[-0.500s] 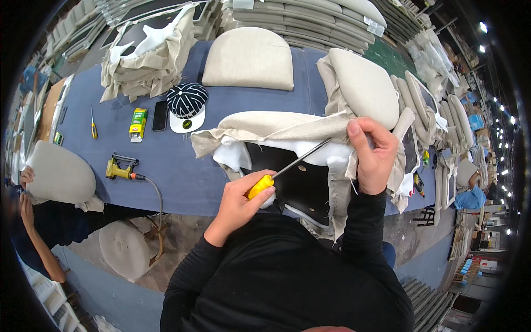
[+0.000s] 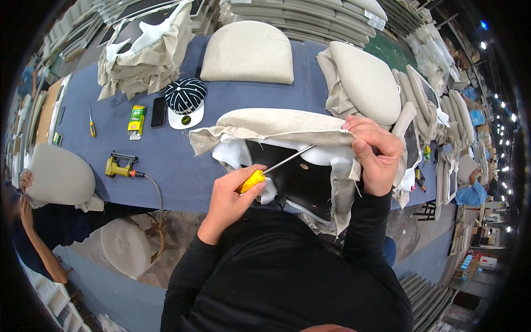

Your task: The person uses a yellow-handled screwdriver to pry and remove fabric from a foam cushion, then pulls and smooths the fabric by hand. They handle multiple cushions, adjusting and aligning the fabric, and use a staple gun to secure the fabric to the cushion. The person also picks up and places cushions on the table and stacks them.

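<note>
A yellow-handled screwdriver (image 2: 254,181) is gripped in my left hand (image 2: 228,197), its metal shaft slanting up and right. The shaft's tip lies by the white padding at the far edge of a chair seat (image 2: 290,172), which rests underside up in front of me. Its black board shows, with beige fabric (image 2: 276,123) loose around it. My right hand (image 2: 377,150) pinches that fabric at the far right corner, thumb against fingers. White padding (image 2: 231,152) bulges out between fabric and board on the left.
On the blue table (image 2: 149,191) lie a yellow staple gun (image 2: 120,166) with a hose, a phone (image 2: 159,113), a cap (image 2: 186,99), a small green-yellow box (image 2: 136,122) and another screwdriver (image 2: 92,124). Padded seats (image 2: 249,52) stand beyond. At left, a co-worker's hands hold a seat (image 2: 60,174).
My left hand has drawn the screwdriver down and left, its tip away from the right hand. My right fingers have closed lower over the fabric corner.
</note>
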Available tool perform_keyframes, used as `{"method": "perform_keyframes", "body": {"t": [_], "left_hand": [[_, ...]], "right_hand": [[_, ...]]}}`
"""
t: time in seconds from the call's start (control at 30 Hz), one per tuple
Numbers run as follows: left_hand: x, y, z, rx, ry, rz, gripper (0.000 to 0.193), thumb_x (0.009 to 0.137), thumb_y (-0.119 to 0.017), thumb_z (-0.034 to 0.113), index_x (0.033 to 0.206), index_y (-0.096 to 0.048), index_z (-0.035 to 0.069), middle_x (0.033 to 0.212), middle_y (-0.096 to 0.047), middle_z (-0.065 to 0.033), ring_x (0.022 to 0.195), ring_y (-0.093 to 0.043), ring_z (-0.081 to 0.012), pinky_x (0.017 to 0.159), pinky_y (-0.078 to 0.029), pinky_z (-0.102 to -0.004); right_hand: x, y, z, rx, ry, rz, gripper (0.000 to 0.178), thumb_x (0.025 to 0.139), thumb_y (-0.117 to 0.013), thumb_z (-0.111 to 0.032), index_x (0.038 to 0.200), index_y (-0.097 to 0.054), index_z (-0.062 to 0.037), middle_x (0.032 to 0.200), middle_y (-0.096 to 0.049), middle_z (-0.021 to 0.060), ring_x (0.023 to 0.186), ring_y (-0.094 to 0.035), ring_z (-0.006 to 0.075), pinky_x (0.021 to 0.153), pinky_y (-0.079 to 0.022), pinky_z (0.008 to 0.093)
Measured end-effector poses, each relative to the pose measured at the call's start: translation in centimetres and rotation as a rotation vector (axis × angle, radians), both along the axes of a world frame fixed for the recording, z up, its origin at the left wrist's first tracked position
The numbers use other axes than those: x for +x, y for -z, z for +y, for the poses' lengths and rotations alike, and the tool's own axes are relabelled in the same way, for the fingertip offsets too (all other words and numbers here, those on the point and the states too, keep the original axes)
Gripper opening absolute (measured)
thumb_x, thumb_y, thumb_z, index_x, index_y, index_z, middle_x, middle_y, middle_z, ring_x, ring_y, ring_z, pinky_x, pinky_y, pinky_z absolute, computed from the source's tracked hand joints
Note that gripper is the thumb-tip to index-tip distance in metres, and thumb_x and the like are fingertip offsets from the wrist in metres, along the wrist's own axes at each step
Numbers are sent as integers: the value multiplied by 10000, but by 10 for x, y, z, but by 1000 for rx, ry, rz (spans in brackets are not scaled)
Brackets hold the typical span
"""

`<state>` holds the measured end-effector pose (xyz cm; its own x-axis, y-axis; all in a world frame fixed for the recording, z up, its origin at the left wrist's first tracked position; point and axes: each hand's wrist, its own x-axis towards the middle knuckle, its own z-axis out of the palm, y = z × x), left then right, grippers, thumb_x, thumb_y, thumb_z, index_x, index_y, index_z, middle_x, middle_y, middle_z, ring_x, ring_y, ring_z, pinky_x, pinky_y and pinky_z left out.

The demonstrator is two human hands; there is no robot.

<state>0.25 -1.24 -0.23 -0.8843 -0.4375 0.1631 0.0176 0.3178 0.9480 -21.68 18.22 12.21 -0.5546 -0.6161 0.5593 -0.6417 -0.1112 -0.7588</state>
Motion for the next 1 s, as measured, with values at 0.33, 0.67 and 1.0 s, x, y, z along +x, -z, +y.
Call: {"method": "perform_keyframes", "body": {"t": [0.33,0.67,1.0], "left_hand": [[-3,-10,-10,-101,38,1,362,918,-837,171,1263,-782,79,893,-740,-102,781,-685,-257,754,-539,-346],[10,-29,-22,-185,51,-87,379,884,-855,171,1253,-800,101,891,-751,-97,784,-714,-261,729,-539,-336],[15,-48,-30,-258,133,-25,408,799,-872,111,1197,-809,46,898,-765,-133,765,-723,-266,705,-543,-337]], "right_hand": [[-7,-4,1,7,-260,222,227,891,-882,-237,872,-819,-20,884,-809,106,1007,-722,294,1035,-535,526],[6,25,16,-77,-61,-432,490,1024,-763,-438,1140,-738,37,1283,-753,228,1299,-682,355,1161,-482,490],[10,60,22,-319,-457,-311,745,687,-1036,-174,1292,-638,1,1426,-661,343,1407,-617,456,1214,-437,613]]}}
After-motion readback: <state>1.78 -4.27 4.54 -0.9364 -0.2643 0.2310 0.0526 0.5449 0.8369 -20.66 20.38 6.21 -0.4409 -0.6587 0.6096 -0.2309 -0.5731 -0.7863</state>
